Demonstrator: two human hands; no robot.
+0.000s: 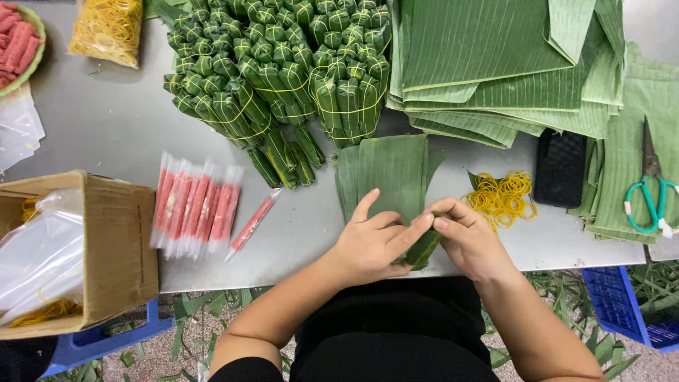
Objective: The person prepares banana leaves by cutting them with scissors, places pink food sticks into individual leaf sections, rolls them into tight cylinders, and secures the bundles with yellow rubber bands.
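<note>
Both hands at near bench edge: left hand (369, 244) and right hand (468, 237) fingers pinching leaf roll (423, 249). Keep fold tight, thumbs pressing seam; rubber bands (502, 194) just right.

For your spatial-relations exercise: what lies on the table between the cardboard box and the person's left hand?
In the head view, between the cardboard box and the left hand lies a row of pink sticks in clear wrappers, with one single wrapped stick nearer the hand; the rest is bare table.
</note>
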